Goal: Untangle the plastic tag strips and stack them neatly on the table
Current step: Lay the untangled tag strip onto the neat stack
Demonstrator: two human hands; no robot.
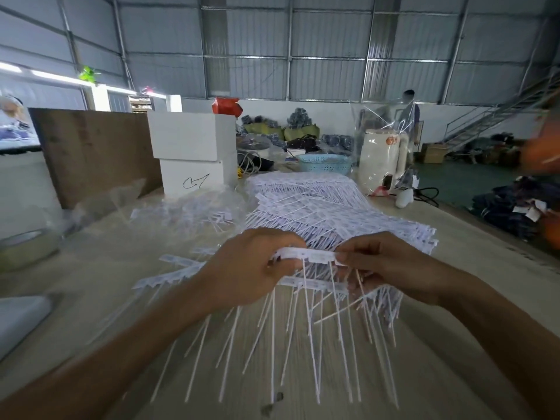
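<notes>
Both hands hold a white plastic tag strip (309,255) above the table (91,283), its thin tails hanging down towards me. My left hand (245,268) grips the strip's left end and my right hand (385,268) pinches its right end. A second strip (315,284) hangs just below, between the hands. Behind them lies a tall stack of tag strips (318,204). A tangled loose heap of strips in clear plastic (194,210) sits to the left. A few single strips (172,272) lie flat at the left of my left hand.
Two stacked white boxes (194,153) and a brown board (94,153) stand at the back left. A blue basket (325,165) and a cream appliance (381,162) are behind the stack. A grey object (21,316) sits at the left edge. A person stands far back.
</notes>
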